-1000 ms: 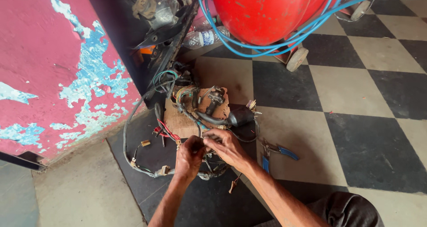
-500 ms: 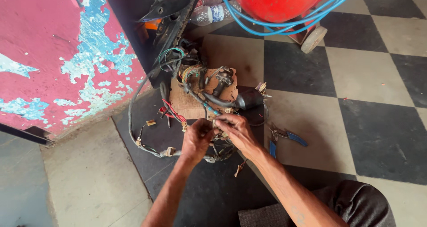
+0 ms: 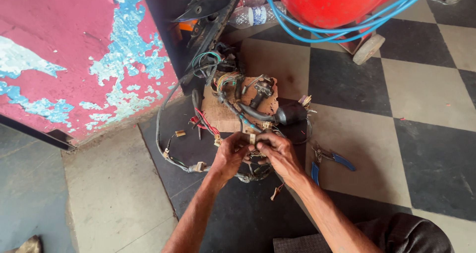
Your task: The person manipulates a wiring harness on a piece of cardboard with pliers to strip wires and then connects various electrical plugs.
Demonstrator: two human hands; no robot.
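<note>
From the head camera, looking straight down at the floor: the person's left hand (image 3: 229, 156) and right hand (image 3: 278, 153) meet over a tangle of wiring harness (image 3: 233, 119). Both hands have their fingers curled in tight, and between the two sets of fingertips sits a small pale connector (image 3: 252, 139) on the harness; which fingers actually pinch it I cannot quite tell, as the hands are pressed close together. The bundle of wires runs under and beyond the hands, up across a piece of brown cardboard (image 3: 223, 115) lying on the floor, and one grey branch loops out to the left, ending in more small plugs on the dark tile.

Just to the right of the right hand lie blue-handled pliers (image 3: 331, 160), resting on the floor, apart from the hand. A black cylindrical part (image 3: 291, 113) sits on the edge of the cardboard, joined to the harness.

Farther off, at the top, stands a red tank (image 3: 332, 2) with a blue hose (image 3: 317, 32) coiled round it and a small wheel below. A plastic bottle (image 3: 253, 15) lies beside it. To the left rises a pink wall (image 3: 74, 55) with peeling blue patches. The floor is a checkered floor (image 3: 421, 94) of black and pale tiles.
</note>
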